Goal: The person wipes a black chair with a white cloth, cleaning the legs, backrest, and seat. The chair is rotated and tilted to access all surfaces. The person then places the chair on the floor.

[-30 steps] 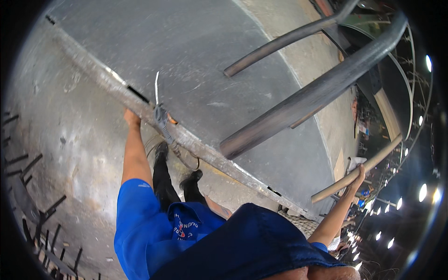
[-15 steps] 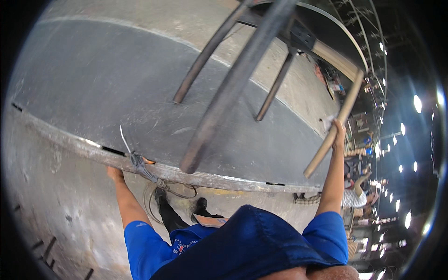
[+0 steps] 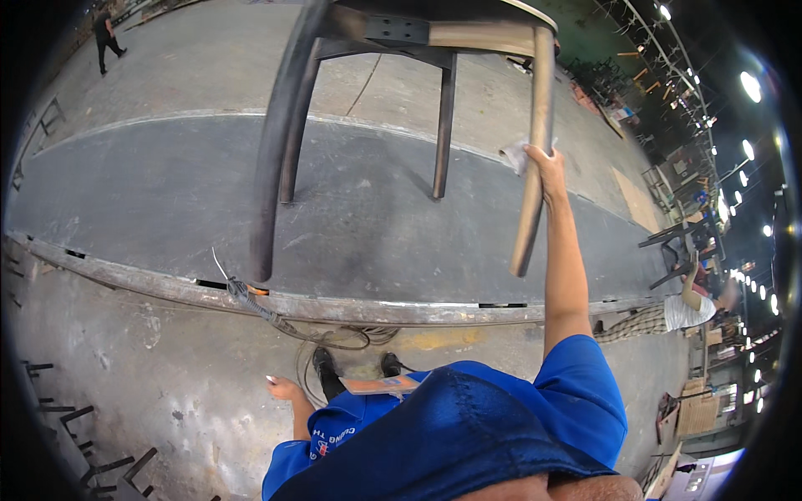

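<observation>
Over the dark tabletop (image 3: 192, 200), the right hand (image 3: 549, 171) wraps the four-legged frame (image 3: 401, 32) by its pale leg (image 3: 530, 221), best held firmly against tipping, while the left hand (image 3: 289, 391) hangs apart, closure unclear.

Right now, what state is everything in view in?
Left hand: low, off the chair
Right hand: wrapped around the pale chair leg
Chair: upright, legs down; whether every foot touches, unclear
Pale rag or paper: crumpled, by right hand
Worktable: top scuffed
Hose or cable: loosely looped
</observation>
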`<state>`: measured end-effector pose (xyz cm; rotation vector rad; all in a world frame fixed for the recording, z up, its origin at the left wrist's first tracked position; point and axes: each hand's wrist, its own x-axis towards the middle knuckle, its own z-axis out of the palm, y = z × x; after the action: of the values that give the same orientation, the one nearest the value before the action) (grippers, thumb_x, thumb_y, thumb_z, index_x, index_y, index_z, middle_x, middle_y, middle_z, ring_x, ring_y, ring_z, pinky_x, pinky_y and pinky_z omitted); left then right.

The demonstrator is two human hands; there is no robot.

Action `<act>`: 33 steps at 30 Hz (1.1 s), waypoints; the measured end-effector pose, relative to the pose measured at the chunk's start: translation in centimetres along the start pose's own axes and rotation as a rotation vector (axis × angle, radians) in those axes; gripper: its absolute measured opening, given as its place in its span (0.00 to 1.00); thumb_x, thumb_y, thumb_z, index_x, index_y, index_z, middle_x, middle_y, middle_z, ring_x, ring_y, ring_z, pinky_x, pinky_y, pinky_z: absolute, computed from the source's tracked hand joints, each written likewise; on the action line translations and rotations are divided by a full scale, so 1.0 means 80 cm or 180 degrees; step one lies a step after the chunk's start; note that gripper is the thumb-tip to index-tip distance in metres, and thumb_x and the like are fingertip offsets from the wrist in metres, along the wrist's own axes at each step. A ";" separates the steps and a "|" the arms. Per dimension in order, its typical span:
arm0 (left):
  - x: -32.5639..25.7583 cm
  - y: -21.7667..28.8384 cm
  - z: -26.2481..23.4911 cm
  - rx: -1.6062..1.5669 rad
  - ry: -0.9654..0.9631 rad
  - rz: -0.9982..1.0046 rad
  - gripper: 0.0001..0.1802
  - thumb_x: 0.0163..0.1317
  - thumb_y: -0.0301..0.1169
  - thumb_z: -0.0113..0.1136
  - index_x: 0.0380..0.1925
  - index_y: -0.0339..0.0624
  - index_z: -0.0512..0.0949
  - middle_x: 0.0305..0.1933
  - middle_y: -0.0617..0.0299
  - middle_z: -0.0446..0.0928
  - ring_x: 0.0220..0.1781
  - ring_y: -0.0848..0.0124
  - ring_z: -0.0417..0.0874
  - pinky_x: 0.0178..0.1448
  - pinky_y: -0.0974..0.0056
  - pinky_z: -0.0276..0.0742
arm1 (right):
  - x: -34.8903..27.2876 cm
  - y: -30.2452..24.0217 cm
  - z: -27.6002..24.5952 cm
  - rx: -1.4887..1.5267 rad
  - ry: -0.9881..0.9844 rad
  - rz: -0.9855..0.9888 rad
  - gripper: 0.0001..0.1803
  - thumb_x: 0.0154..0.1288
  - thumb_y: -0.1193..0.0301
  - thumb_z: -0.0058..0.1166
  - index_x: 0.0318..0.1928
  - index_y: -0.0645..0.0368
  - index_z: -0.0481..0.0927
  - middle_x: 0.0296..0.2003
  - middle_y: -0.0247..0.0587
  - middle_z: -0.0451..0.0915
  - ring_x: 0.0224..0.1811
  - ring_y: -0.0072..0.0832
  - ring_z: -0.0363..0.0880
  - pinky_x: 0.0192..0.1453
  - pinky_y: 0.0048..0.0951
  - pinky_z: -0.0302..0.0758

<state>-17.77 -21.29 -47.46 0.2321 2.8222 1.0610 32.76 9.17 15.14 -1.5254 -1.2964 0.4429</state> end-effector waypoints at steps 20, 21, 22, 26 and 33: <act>-0.396 0.473 -0.322 -0.2795 -0.5396 -0.0041 0.19 0.72 0.42 0.34 0.45 0.38 0.67 0.32 0.54 0.78 0.31 0.67 0.81 0.39 0.66 0.77 | -0.286 -0.036 0.027 0.1622 -0.0738 0.0069 0.21 0.51 0.71 0.65 0.42 0.69 0.72 0.34 0.43 0.76 0.35 0.28 0.75 0.42 0.29 0.72; -0.391 0.469 -0.335 -0.2647 -0.5324 0.0005 0.19 0.71 0.42 0.35 0.44 0.37 0.68 0.31 0.55 0.77 0.30 0.68 0.81 0.37 0.66 0.77 | -0.300 -0.035 0.029 0.1661 -0.0878 0.0033 0.22 0.51 0.70 0.65 0.43 0.69 0.72 0.36 0.44 0.75 0.37 0.29 0.75 0.43 0.30 0.72; -0.382 0.464 -0.346 -0.2498 -0.5249 0.0022 0.19 0.70 0.42 0.36 0.43 0.37 0.69 0.30 0.55 0.77 0.28 0.68 0.80 0.36 0.66 0.77 | -0.312 -0.035 0.033 0.1674 -0.1033 0.0059 0.23 0.51 0.69 0.65 0.44 0.68 0.71 0.37 0.45 0.74 0.39 0.30 0.74 0.44 0.31 0.71; -0.353 0.423 -0.379 -0.2699 -0.4498 -0.0069 0.19 0.67 0.42 0.42 0.39 0.36 0.72 0.24 0.58 0.74 0.20 0.69 0.75 0.26 0.64 0.74 | -0.332 -0.016 0.042 0.1582 -0.1720 -0.1376 0.31 0.58 0.55 0.57 0.52 0.68 0.68 0.50 0.57 0.65 0.55 0.41 0.65 0.58 0.41 0.63; -0.225 0.356 -0.427 -0.3058 -0.1770 0.0492 0.22 0.68 0.46 0.39 0.37 0.36 0.71 0.23 0.54 0.75 0.16 0.66 0.77 0.17 0.65 0.74 | -0.220 0.110 0.018 0.0960 -0.0514 0.0179 0.31 0.65 0.54 0.49 0.60 0.63 0.63 0.58 0.50 0.63 0.62 0.41 0.59 0.65 0.38 0.57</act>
<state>-2.76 -25.45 -2.10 0.5264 1.6116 1.8677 29.84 -4.55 1.25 -1.2946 -1.2471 0.7752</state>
